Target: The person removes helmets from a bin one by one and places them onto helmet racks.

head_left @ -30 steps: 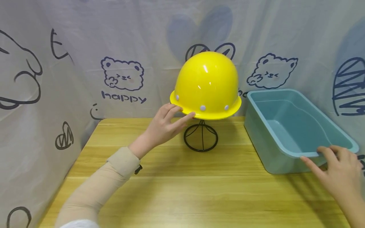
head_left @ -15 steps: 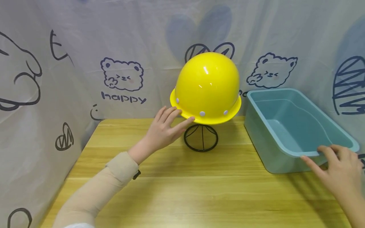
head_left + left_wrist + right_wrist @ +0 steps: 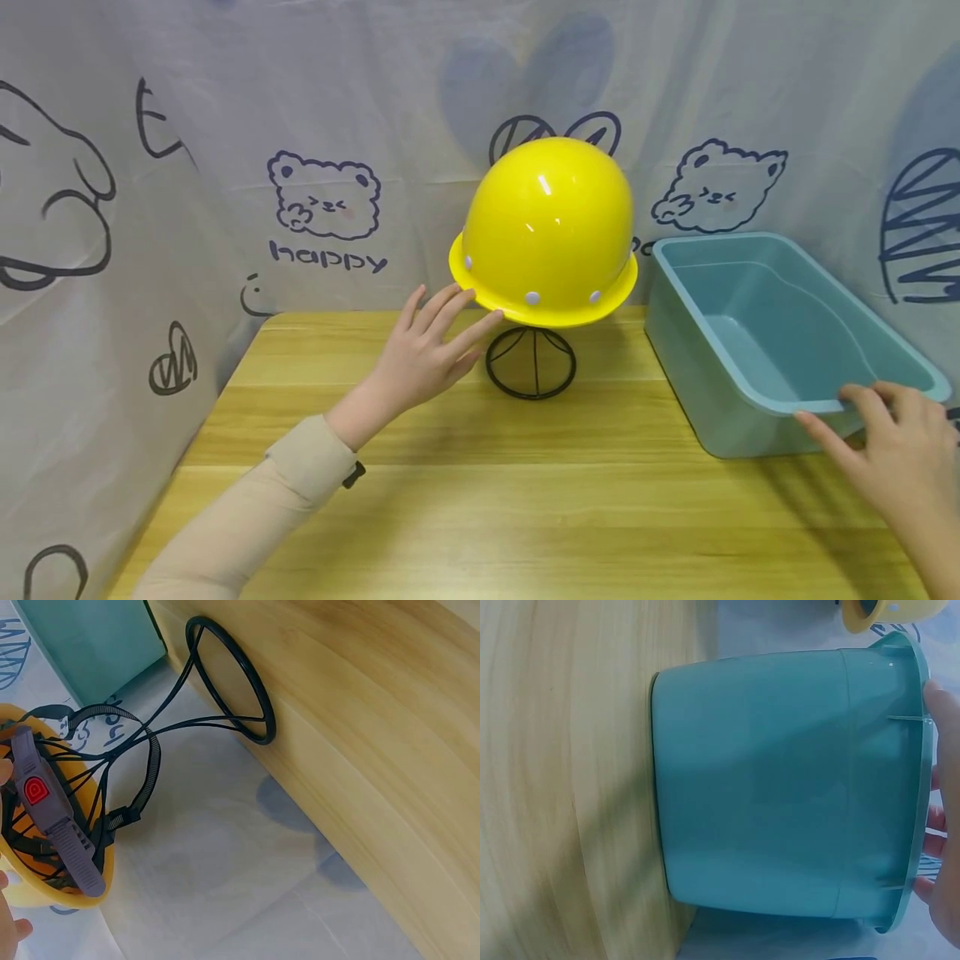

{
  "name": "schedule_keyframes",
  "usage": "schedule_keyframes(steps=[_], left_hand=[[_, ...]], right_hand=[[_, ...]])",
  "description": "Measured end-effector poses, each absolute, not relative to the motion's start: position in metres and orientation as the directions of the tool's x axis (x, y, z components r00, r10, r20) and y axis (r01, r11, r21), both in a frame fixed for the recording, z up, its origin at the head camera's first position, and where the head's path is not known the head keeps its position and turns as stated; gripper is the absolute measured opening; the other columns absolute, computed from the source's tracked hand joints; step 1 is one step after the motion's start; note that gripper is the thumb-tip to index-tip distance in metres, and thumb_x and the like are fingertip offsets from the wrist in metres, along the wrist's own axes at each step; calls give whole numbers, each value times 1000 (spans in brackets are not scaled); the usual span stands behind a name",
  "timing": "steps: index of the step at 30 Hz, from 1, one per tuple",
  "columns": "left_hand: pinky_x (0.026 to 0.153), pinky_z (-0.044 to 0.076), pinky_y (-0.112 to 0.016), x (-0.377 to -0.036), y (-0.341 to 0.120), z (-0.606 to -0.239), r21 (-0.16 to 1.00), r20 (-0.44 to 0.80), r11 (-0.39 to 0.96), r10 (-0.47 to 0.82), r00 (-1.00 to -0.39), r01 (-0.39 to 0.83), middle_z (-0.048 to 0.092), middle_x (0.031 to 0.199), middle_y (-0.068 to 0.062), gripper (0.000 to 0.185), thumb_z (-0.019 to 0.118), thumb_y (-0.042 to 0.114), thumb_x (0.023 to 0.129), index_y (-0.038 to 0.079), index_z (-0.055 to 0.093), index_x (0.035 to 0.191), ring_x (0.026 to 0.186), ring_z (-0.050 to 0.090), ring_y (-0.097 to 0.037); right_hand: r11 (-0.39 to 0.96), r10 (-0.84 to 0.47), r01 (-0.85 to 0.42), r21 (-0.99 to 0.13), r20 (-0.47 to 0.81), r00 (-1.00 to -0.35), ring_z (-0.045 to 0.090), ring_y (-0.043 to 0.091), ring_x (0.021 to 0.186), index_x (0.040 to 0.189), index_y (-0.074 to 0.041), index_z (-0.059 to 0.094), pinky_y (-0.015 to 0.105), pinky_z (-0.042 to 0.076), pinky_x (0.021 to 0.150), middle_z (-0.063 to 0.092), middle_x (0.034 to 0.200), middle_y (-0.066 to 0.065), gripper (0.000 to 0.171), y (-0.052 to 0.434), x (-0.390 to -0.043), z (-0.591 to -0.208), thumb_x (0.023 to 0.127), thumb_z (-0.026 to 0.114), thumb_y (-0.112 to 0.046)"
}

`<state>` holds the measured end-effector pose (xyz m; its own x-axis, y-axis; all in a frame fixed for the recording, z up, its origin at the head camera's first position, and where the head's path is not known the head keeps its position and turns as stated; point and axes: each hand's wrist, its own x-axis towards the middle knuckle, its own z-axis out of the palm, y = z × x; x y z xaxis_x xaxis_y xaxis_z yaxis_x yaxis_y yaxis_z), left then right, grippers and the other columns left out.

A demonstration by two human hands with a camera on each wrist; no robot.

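A yellow hard hat (image 3: 547, 225) sits on a black wire stand (image 3: 531, 365) at the back of the wooden table (image 3: 525, 500). My left hand (image 3: 442, 333) reaches up to the hat's lower left brim with straight, spread fingers; the fingertips are at the brim's edge and grip nothing. The left wrist view looks up into the hard hat (image 3: 45, 896), showing its grey and black straps over the stand (image 3: 232, 682). My right hand (image 3: 892, 442) rests relaxed fingers on the near rim of an empty teal tub (image 3: 697, 392). In the right wrist view the fingers (image 3: 943, 825) lie along that rim.
White cloth printed with cartoon bears hangs close behind and on both sides of the table. The teal tub (image 3: 780, 780) takes up the right rear corner. The table's left edge runs close to the left curtain.
My left arm has drawn back a little toward me and its fingers have straightened at the brim. The hard hat, the tub and my right hand have stayed put.
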<state>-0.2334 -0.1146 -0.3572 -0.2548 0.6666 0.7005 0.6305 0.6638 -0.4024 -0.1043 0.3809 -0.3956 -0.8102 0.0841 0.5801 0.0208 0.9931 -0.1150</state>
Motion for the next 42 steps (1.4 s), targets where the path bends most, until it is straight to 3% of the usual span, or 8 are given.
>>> schedule_keyframes(steps=[4, 8, 11, 13, 20, 24, 32, 42], left_hand=[[104, 26, -55, -231, -116, -355, -402, 703, 676, 660, -265, 618, 43, 135, -11, 60, 63, 40, 78, 29, 41, 134, 125, 40, -30], [105, 25, -55, -229, -119, -354, -399, 687, 692, 660, -303, 602, 42, 135, -11, 61, 62, 42, 79, 30, 39, 135, 126, 38, -30], [105, 24, -55, -228, -123, -353, -397, 677, 704, 658, -330, 588, 42, 135, -10, 62, 61, 43, 80, 31, 37, 136, 126, 37, -30], [105, 25, -55, -227, -125, -352, -393, 675, 712, 653, -343, 582, 42, 134, -11, 63, 62, 43, 79, 31, 37, 136, 126, 37, -30], [103, 26, -57, -222, -134, -351, -361, 672, 736, 631, -387, 573, 43, 134, -12, 64, 64, 41, 78, 31, 37, 136, 127, 36, -31], [103, 25, -57, -218, -141, -350, -343, 659, 757, 615, -432, 556, 42, 135, -11, 62, 61, 44, 79, 31, 38, 135, 127, 36, -31], [106, 19, -58, -211, -156, -351, -254, 622, 829, 534, -572, 498, 38, 138, -11, 60, 58, 48, 81, 31, 39, 135, 131, 30, -31], [104, 18, -61, -208, -172, -357, -103, 566, 909, 387, -728, 403, 32, 142, -11, 61, 52, 54, 82, 32, 35, 137, 134, 23, -32]], right_hand=[[997, 46, 0, -78, 582, -812, 38, 51, 96, 101, 2, 51, 64, 30, 81, 43, 109, 32, 69, 382, -107, -392, 71, 60, -59], [994, -78, -112, -7, 671, -737, 45, 50, 84, 92, 3, 55, 59, 35, 74, 49, 96, 30, 85, 386, -113, -387, 69, 41, -78], [980, -164, -196, 39, 720, -674, 47, 48, 74, 85, 5, 57, 55, 37, 68, 51, 86, 28, 94, 388, -118, -381, 72, 22, -82], [970, -196, -239, 48, 735, -649, 47, 46, 70, 85, 7, 57, 53, 37, 65, 51, 83, 28, 92, 389, -121, -375, 76, 22, -78], [978, -136, -208, -19, 697, -704, 49, 46, 83, 100, 8, 56, 55, 38, 72, 53, 92, 31, 64, 388, -127, -357, 79, 56, -53], [970, -151, -243, -24, 723, -674, 46, 45, 87, 102, 9, 55, 55, 36, 75, 52, 92, 31, 75, 384, -134, -346, 83, 40, -62], [978, -99, -197, -73, 666, -739, 42, 44, 99, 112, 7, 52, 55, 32, 86, 49, 105, 31, 50, 372, -144, -323, 83, 60, -33], [967, -119, -236, -93, 654, -747, 42, 44, 104, 114, 2, 52, 56, 31, 93, 50, 113, 27, 52, 333, -156, -301, 85, 57, -40]])
